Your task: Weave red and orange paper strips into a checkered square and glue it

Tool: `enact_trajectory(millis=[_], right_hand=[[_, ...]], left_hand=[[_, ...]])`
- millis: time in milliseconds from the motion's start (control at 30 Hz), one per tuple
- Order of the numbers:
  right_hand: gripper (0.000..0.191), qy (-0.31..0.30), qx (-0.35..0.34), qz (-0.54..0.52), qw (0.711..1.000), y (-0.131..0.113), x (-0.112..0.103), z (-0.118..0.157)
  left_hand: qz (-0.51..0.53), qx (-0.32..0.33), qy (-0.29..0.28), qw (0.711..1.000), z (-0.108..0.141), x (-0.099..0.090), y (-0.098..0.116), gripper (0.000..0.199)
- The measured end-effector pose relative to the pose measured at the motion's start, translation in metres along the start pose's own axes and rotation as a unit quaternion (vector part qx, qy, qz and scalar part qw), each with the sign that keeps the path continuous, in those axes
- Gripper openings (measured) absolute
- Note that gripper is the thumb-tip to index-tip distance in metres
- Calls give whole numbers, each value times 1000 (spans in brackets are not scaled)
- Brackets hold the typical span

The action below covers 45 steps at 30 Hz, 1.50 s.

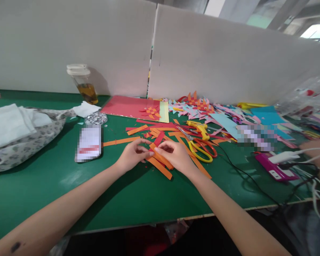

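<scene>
My left hand [135,154] and my right hand [174,154] meet over the green table, both closed on woven orange and red paper strips [161,159]. A red strip end [159,138] sticks up between the hands, and an orange strip [160,168] slants down toward the table's front. Loose orange strips [121,141] and red ones lie around and behind the hands. Right of my right hand lie scissors [200,151] with yellow and red handles. Just behind them is a yellow glue gun [200,128]. My fingers partly hide how the strips cross.
Finished woven paper fish [151,112] lie on a red sheet [125,105] and on a heap of coloured scraps [189,110]. At left are a phone [89,142], a tilted tea cup [84,85] and a cloth bag [29,138]. A pink power strip [274,169] with cables and another person's arm [317,156] are at right.
</scene>
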State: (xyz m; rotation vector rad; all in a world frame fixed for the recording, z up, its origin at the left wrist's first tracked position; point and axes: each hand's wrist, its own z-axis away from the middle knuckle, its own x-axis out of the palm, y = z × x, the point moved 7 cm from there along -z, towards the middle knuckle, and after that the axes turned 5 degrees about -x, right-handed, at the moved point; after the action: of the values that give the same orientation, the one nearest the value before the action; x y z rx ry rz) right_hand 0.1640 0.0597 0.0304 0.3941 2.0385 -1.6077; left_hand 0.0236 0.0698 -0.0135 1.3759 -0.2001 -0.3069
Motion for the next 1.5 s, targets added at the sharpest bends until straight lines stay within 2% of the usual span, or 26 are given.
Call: enact_trajectory(millis=[233,633,1000,1267,1500], right_hand=[[16,-1,2,33,999,-1,-8,0],[19,-26,-14,30,999,-3,-5,0],[15,-10,-23,49,998,-8,-10,0],[14,-33,-26,42,998,-5,1,1],[14,-20,-23,52,998,-7,-5,0]], left_hand=[[-1,3,2,1000,0,0,1,40],[14,5,-15,1000,-1,0,-4,33],[14,2,-13,1000,-1,1,-3,30],[6,11,-18,1000,-2,1,-3,29],[7,17,-12,1000,-2,1,-1,29]])
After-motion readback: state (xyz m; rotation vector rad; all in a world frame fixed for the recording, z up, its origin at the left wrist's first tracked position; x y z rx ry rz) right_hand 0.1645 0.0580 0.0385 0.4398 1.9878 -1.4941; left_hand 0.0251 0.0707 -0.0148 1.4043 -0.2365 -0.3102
